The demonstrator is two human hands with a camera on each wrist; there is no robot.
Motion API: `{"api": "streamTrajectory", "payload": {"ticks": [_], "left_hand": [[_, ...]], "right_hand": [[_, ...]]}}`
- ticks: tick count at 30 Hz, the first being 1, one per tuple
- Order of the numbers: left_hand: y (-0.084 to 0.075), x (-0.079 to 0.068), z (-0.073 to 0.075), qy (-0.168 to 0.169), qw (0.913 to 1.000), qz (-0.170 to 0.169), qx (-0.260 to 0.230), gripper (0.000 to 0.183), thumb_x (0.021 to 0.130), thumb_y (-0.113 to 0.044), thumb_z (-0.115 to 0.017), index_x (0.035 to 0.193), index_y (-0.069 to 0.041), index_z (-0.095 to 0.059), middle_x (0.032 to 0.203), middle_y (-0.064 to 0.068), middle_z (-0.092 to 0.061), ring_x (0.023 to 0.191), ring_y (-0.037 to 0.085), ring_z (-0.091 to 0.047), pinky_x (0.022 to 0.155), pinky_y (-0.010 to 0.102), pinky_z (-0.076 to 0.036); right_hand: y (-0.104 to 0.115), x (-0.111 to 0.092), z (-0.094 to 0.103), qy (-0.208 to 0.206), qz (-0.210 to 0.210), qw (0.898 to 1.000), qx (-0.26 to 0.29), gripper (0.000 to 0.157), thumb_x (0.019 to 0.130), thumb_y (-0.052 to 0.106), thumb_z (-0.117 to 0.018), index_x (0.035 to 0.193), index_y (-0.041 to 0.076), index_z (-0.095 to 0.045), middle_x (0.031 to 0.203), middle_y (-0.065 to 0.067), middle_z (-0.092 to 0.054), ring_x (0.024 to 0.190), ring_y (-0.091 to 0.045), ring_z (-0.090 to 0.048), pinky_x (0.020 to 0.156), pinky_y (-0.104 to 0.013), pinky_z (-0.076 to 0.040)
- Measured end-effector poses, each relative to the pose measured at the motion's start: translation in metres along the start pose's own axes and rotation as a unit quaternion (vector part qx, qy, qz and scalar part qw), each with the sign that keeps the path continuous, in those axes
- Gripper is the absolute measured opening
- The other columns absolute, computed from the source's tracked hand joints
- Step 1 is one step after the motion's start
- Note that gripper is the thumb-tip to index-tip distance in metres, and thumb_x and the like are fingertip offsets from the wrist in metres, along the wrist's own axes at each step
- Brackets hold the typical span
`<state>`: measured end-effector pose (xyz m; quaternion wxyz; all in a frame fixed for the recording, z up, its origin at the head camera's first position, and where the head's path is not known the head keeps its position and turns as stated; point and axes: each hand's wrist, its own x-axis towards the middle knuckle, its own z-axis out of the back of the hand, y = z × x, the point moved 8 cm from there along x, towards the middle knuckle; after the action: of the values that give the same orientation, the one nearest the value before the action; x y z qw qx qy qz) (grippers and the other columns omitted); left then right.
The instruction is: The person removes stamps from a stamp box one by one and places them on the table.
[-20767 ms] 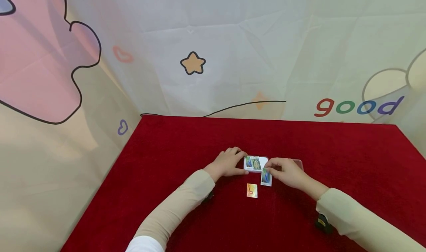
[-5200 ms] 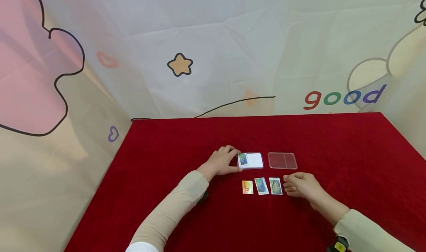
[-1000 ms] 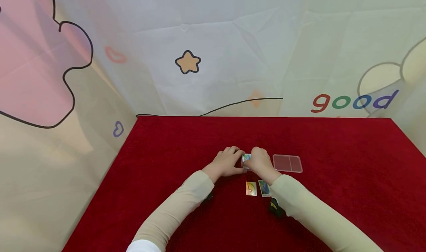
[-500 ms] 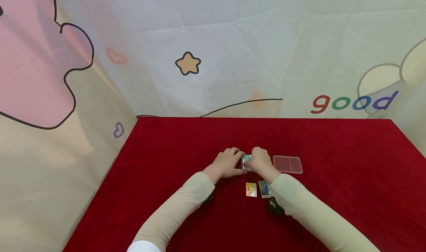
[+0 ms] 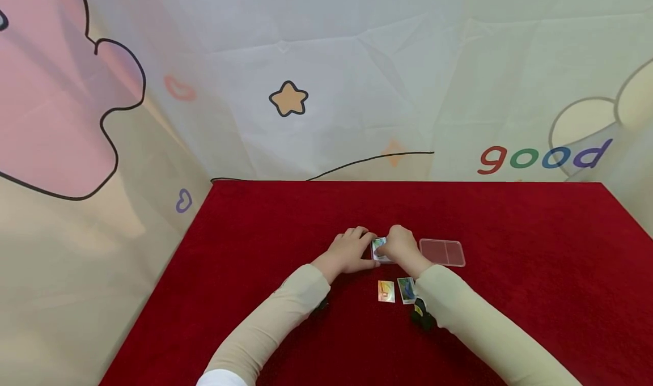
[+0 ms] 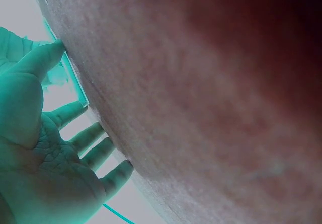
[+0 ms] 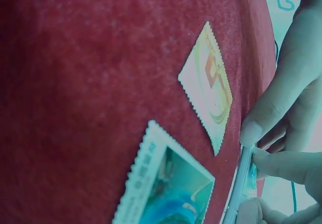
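A shallow clear plastic case (image 5: pixel 389 262) lies on red cloth, its left end between the thumb and forefinger of my left hand (image 5: pixel 349 251). In the left wrist view the thumb and forefinger touch the case's edge (image 6: pixel 75 80), while the other fingers spread on the cloth. My right hand (image 5: pixel 403 247) reaches over the case and covers its right part. Its thumb and finger pinch at a postage stamp (image 5: pixel 378 243) at the case's left end. Nearer lie an orange-yellow stamp (image 7: pixel 209 88) and a blue-green stamp (image 7: pixel 173 189), both with toothed edges.
A clear lid (image 5: pixel 441 252) with a line across it lies right of the case. The red cloth (image 5: pixel 265 216) covers the table up to a printed backdrop (image 5: pixel 347 102). The right sleeve (image 5: pixel 459 295) passes beside the blue-green stamp.
Over the last second both hands stay almost in place; the stamp under the right fingers shifts slightly. Around five seconds ago the right hand was beside three loose stamps; it has moved to the case.
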<state>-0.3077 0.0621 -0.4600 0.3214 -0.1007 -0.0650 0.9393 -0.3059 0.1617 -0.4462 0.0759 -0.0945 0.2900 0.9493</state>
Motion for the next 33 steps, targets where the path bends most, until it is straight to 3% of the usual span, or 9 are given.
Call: {"api": "streamTrajectory", "payload": {"ticks": [8,13,17,22,26,28,33], "left_hand": [[0.0003,0.0000,0.0000,-0.002,1.0000,0.001,-0.001,0.060,0.090,-0.049,-0.058,0.141,-0.019,-0.044,0.142,0.004,-0.041,0.132,0.022,-0.037,0.104,0.041,-0.037],[0.0008,0.0010,-0.0018,-0.004,1.0000,-0.001,-0.001,0.060,0.090,-0.049,-0.058,0.141,-0.019,-0.044,0.142,0.004,-0.041,0.132,0.023,-0.037,0.104,0.041,-0.037],[0.0019,0.0011,-0.0035,-0.004,1.0000,0.003,-0.005,0.060,0.090,-0.048,-0.058,0.141,-0.019,-0.044,0.143,0.004,-0.041,0.133,0.023,-0.037,0.104,0.041,-0.037],[0.0017,0.0008,-0.0042,-0.001,1.0000,0.006,-0.007,0.060,0.090,-0.048,-0.059,0.141,-0.019,-0.044,0.143,0.004,-0.041,0.133,0.022,-0.037,0.104,0.041,-0.037],[0.0021,0.0003,-0.0030,-0.001,1.0000,0.007,-0.002,0.061,0.090,-0.049,-0.059,0.141,-0.019,-0.044,0.143,0.003,-0.041,0.133,0.022,-0.037,0.104,0.041,-0.037],[0.0027,0.0003,-0.0028,-0.002,1.0000,0.007,0.000,0.061,0.090,-0.049,-0.059,0.141,-0.019,-0.044,0.143,0.003,-0.041,0.133,0.022,-0.037,0.104,0.041,-0.037],[0.0030,0.0015,-0.0033,-0.004,1.0000,0.003,0.004,0.061,0.090,-0.049,-0.058,0.141,-0.019,-0.044,0.143,0.004,-0.041,0.133,0.022,-0.037,0.104,0.041,-0.037]], "right_hand": [[-0.0007,-0.0020,0.0001,-0.004,0.000,1.000,0.016,0.043,0.075,0.015,-0.077,0.056,0.012,-0.038,0.052,0.003,-0.030,0.054,-0.013,-0.034,0.049,-0.024,-0.030],[0.0009,-0.0043,0.0010,-0.014,0.013,1.000,0.022,0.047,0.075,0.013,-0.076,0.050,0.013,-0.036,0.048,0.004,-0.030,0.051,-0.012,-0.032,0.049,-0.024,-0.029],[0.0027,-0.0065,0.0035,-0.035,0.025,0.999,0.013,0.035,0.074,0.013,-0.077,0.056,0.007,-0.047,0.056,-0.001,-0.046,0.062,-0.017,-0.046,0.055,-0.028,-0.036],[0.0031,-0.0070,0.0027,-0.035,0.028,0.999,0.013,0.036,0.074,0.012,-0.077,0.057,0.006,-0.046,0.057,-0.001,-0.044,0.064,-0.018,-0.044,0.057,-0.029,-0.036],[0.0012,-0.0073,0.0014,-0.032,0.023,0.999,0.029,0.027,0.074,0.012,-0.077,0.076,-0.001,-0.053,0.073,-0.010,-0.056,0.074,-0.025,-0.054,0.064,-0.033,-0.045],[-0.0002,-0.0076,0.0013,-0.032,0.019,0.998,0.043,0.032,0.075,0.011,-0.077,0.090,-0.003,-0.053,0.086,-0.016,-0.059,0.082,-0.030,-0.058,0.067,-0.036,-0.048],[-0.0031,-0.0067,0.0008,-0.030,0.016,0.998,0.058,0.035,0.076,0.011,-0.077,0.093,-0.002,-0.049,0.087,-0.018,-0.058,0.084,-0.031,-0.059,0.067,-0.035,-0.048]]}}
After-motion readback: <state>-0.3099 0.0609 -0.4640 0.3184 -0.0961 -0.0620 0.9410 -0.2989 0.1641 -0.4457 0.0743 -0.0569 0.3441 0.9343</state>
